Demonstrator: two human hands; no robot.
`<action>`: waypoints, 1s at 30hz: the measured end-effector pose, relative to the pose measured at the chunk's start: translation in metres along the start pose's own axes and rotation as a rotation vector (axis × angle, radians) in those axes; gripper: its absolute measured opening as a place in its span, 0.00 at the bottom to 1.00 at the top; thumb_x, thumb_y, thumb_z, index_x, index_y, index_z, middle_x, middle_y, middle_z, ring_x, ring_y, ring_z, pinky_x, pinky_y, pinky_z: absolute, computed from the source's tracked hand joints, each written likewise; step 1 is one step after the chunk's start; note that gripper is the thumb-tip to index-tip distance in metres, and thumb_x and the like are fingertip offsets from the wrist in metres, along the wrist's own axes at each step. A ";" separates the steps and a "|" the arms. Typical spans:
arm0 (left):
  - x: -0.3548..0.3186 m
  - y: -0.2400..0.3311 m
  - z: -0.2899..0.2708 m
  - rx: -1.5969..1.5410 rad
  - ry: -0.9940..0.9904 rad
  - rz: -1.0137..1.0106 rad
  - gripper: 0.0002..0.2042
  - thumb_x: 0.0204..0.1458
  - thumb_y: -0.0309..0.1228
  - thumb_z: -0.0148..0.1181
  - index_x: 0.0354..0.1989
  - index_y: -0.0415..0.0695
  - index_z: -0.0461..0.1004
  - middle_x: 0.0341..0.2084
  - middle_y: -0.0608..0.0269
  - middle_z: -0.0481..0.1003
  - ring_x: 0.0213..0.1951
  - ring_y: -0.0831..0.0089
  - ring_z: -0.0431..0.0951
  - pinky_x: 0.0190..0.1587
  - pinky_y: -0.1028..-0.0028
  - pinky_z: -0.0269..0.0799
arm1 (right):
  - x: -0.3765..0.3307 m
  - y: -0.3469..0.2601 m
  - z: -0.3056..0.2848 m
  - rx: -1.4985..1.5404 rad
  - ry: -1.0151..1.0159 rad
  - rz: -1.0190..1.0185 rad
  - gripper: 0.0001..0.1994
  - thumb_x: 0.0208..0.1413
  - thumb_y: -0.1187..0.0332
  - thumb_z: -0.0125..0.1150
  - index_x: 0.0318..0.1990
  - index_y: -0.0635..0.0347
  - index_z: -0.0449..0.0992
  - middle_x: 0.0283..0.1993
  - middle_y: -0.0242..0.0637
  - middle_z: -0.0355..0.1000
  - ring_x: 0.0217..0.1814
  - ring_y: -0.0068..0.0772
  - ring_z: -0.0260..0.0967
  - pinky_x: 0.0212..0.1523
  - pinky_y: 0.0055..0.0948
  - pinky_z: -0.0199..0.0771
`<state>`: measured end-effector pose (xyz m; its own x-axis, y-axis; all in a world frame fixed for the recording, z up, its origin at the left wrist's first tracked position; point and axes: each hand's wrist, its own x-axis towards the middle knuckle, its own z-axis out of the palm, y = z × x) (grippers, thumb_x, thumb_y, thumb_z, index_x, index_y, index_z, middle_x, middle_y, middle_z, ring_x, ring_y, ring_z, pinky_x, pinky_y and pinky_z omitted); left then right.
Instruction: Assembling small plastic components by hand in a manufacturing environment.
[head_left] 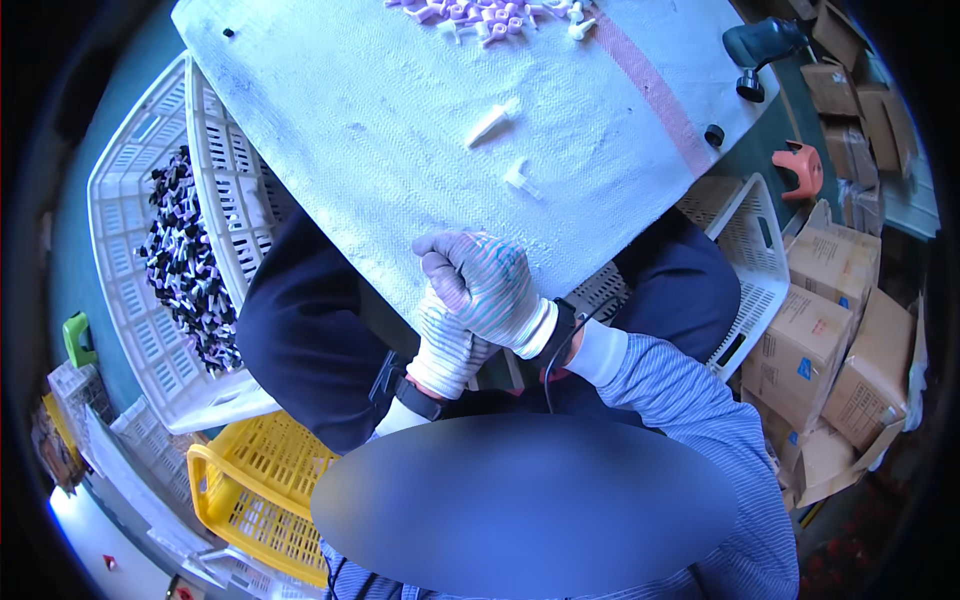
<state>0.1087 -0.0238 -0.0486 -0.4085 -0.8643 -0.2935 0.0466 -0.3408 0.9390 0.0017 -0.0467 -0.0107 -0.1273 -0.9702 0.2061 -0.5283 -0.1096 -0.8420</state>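
Observation:
Both my hands wear white striped knit gloves and meet at the near edge of the white-covered table. My right hand [488,285] lies over the left with its fingers curled in; whatever it may hold is hidden. Beneath it is my left hand [447,345], its back showing and its fingers covered by the right hand. Beyond them on the table lie a white tapered plastic piece [490,124] and a small translucent white piece [521,180]. Farther off is a pile of small lilac and white plastic pieces [490,18].
At the left, a white crate [190,90] holds many small black and lilac pieces. Yellow baskets [265,460] stand near left, and another white crate [765,260] at right. A dark bottle-like object [765,42] lies at the far right corner. Cardboard boxes [800,340] and an orange stool [799,170] stand right.

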 end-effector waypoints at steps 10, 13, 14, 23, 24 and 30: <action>0.008 0.013 -0.007 0.585 -0.088 0.439 0.21 0.52 0.33 0.63 0.54 0.40 0.69 0.45 0.52 0.72 0.49 0.57 0.73 0.50 0.66 0.69 | -0.005 -0.007 0.000 0.039 0.015 0.172 0.10 0.62 0.65 0.58 0.45 0.60 0.79 0.39 0.44 0.80 0.41 0.38 0.80 0.41 0.33 0.77; 0.006 0.021 -0.012 0.646 -0.124 0.523 0.19 0.56 0.35 0.58 0.54 0.40 0.71 0.51 0.47 0.71 0.53 0.50 0.73 0.54 0.63 0.68 | -0.006 -0.004 0.008 0.103 0.094 0.233 0.12 0.63 0.64 0.59 0.47 0.62 0.78 0.38 0.39 0.80 0.37 0.29 0.77 0.41 0.28 0.76; 0.008 0.022 -0.011 0.651 -0.114 0.542 0.19 0.56 0.35 0.58 0.54 0.40 0.71 0.51 0.47 0.71 0.53 0.50 0.73 0.54 0.63 0.68 | -0.004 0.001 0.009 0.103 0.098 0.212 0.12 0.63 0.64 0.59 0.47 0.62 0.78 0.38 0.39 0.80 0.37 0.29 0.77 0.41 0.28 0.76; 0.000 0.015 -0.004 0.456 0.050 0.585 0.15 0.56 0.29 0.57 0.52 0.40 0.73 0.46 0.47 0.76 0.52 0.51 0.75 0.55 0.63 0.69 | 0.001 -0.004 0.004 0.213 0.089 0.317 0.13 0.63 0.61 0.58 0.49 0.59 0.78 0.39 0.44 0.79 0.41 0.36 0.78 0.45 0.32 0.76; 0.002 0.014 -0.002 0.454 0.051 0.586 0.15 0.56 0.29 0.57 0.52 0.40 0.73 0.46 0.47 0.76 0.52 0.51 0.75 0.55 0.63 0.69 | 0.002 -0.002 0.005 0.216 0.066 0.356 0.13 0.63 0.61 0.58 0.49 0.58 0.78 0.38 0.44 0.79 0.41 0.36 0.78 0.45 0.32 0.76; 0.008 0.007 -0.007 0.471 0.028 0.676 0.12 0.52 0.25 0.58 0.45 0.39 0.75 0.41 0.47 0.76 0.45 0.50 0.76 0.48 0.63 0.71 | 0.004 -0.001 0.007 0.434 0.112 0.439 0.11 0.65 0.67 0.55 0.48 0.66 0.76 0.30 0.28 0.71 0.31 0.16 0.68 0.36 0.20 0.71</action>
<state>0.1117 -0.0359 -0.0460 -0.4067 -0.8380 0.3639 -0.1155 0.4423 0.8894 0.0073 -0.0524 -0.0123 -0.3545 -0.9187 -0.1743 -0.0205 0.1939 -0.9808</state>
